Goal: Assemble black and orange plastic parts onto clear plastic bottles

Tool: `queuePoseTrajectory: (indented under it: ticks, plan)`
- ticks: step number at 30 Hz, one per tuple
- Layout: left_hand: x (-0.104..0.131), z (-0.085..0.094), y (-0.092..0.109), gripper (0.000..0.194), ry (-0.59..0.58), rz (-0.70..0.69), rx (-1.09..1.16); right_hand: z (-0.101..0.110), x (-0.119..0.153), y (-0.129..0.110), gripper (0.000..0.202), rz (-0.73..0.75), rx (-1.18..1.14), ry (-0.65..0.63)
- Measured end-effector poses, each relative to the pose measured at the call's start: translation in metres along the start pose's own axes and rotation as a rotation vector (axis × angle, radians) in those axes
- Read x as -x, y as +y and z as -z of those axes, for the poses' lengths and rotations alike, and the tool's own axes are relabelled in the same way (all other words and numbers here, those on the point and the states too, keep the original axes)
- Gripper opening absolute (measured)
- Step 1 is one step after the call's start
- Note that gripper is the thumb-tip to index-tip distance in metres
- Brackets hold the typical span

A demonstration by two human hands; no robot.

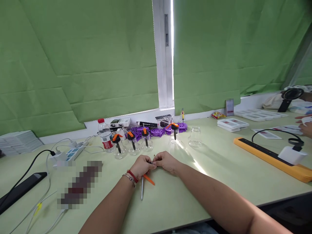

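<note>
My left hand point(142, 166) and my right hand point(167, 162) meet fingertip to fingertip just above the table. Both are closed in a pinch around a small dark piece, mostly hidden by the fingers. Below my left hand, an orange strip point(149, 179) and a thin silver metal rod point(142, 191) extend toward me; whether my left hand touches them I cannot tell. Beyond my hands stand several clear containers with black and orange tops, among them a left one point(119, 152) and a right one point(174, 140). Beside these is a clear container without a top point(195, 138).
Purple plastic parts point(157, 132) and a red-capped bottle point(106, 138) line the back. At left are a power strip point(74, 152), cables and a black device point(21, 191). A yellow-orange bar point(268, 157) lies at right. Another person's hand point(305, 126) shows at far right.
</note>
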State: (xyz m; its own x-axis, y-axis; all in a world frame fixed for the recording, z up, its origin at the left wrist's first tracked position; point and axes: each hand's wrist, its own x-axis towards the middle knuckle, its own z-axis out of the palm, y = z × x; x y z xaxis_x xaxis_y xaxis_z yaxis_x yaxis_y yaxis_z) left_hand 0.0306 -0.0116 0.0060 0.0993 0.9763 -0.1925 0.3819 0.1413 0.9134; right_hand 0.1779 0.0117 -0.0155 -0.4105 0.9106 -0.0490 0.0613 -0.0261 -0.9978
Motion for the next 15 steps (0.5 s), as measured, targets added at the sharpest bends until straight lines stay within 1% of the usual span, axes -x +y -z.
queuePoseTrajectory:
  ticks: [2, 7, 11, 13, 15]
  plan:
    - [-0.0009, 0.0003, -0.0014, 0.029, 0.001, 0.002, -0.001, 0.0010, -0.0005, 0.0007, 0.011, 0.006, 0.001, -0.005]
    - [-0.0029, 0.0003, -0.0037, 0.027, 0.012, 0.015, -0.015, 0.0012, 0.0002, -0.0022, 0.014, -0.080, 0.111, 0.002]
    - [-0.0013, -0.0003, -0.0011, 0.028, 0.016, 0.024, -0.011, 0.0014, -0.0001, -0.0023, 0.006, -0.059, 0.056, 0.010]
    - [-0.0009, -0.0004, -0.0006, 0.031, 0.014, 0.025, -0.006, 0.0024, -0.0003, -0.0015, 0.010, -0.065, 0.031, -0.010]
    - [-0.0015, -0.0003, -0.0013, 0.032, 0.013, 0.020, -0.007, 0.0030, -0.0001, -0.0013, 0.010, -0.084, 0.062, -0.007]
